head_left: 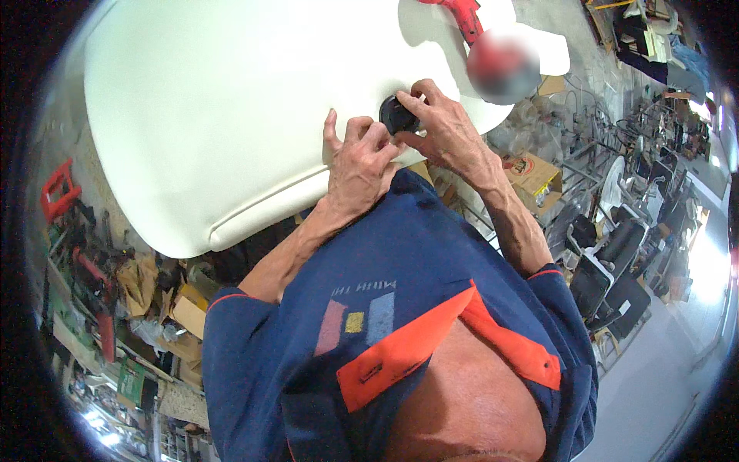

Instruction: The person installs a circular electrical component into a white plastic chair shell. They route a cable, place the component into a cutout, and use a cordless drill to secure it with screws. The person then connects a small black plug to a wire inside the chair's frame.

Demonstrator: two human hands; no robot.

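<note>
A small black round disc-like piece (398, 115) sits between my two hands, over the near right part of a large cream-white curved panel (223, 115). My right hand (445, 127) grips the disc from the right, with its thumb below and its fingers over the top edge. On the other side, my left hand (362, 160) has curled fingers closed against the disc's left edge, and one finger sticks up over the panel. The disc's underside is hidden, so I cannot tell whether it touches the panel.
At the panel's far right lie a red handle-shaped object (464, 17) and a blurred red-and-grey rounded shape (504, 68). A cardboard box (531, 181) stands by my right forearm. Black chair parts (608, 281) and metal frames crowd the right; a red plastic frame (60, 190) and clutter lie left.
</note>
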